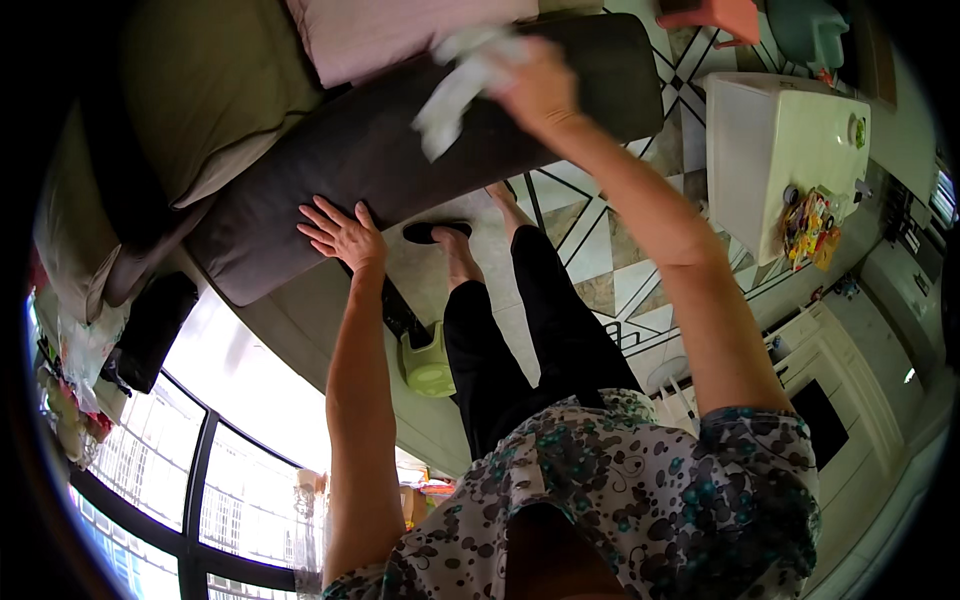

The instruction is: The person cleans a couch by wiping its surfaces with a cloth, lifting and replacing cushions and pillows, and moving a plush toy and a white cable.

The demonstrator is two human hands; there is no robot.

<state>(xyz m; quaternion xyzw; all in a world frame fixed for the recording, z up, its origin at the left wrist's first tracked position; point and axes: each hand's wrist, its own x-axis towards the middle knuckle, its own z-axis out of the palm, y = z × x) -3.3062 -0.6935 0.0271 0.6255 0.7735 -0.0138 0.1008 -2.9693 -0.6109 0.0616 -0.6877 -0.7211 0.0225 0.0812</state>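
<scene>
A dark sofa seat cushion (420,157) stretches across the upper middle of the view. My left hand (349,236) lies palm down with spread fingers on its near edge, holding nothing. Over the far right part of the seat, my right hand (536,86) grips a pale, crumpled cloth (450,109). Hand and cloth are blurred, and whether the cloth touches the seat I cannot tell. A pink cushion (405,34) lies behind the cloth, and an olive-grey back cushion (210,97) stands at the upper left.
Near my feet, a green plastic stool (427,364) stands beside the sofa base. A white table (810,157) at the right bears a heap of small colourful packets (806,225). A coral stool (720,19) and a green chair (810,34) are at the upper right. Windows (232,480) fill the lower left.
</scene>
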